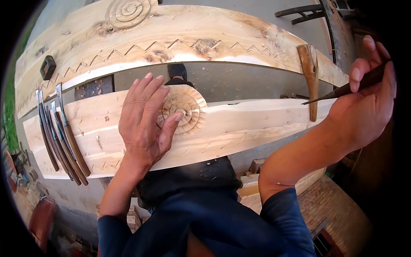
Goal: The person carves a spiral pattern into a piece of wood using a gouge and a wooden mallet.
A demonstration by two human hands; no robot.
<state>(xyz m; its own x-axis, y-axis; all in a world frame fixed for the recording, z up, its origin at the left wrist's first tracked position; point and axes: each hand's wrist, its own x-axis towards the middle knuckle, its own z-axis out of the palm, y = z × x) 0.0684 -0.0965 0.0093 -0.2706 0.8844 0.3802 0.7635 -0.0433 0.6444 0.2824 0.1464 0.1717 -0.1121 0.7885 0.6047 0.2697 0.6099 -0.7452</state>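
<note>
Right hand point(366, 103) up, elbow bent, grip around a dark pointed tool point(340, 91); left hand point(144, 118) flat on the carved board point(239, 124), fingers stretched, clasping nothing!

1. Dark navy-blue cloth shirt point(169, 220), creased in front;
2. short navy-blue left sleeve point(112, 234);
3. matching right sleeve point(284, 217), wrinkled, ending near the elbow;
4. black cloth point(188, 180) over the lap, dotted with pale specks.
</note>
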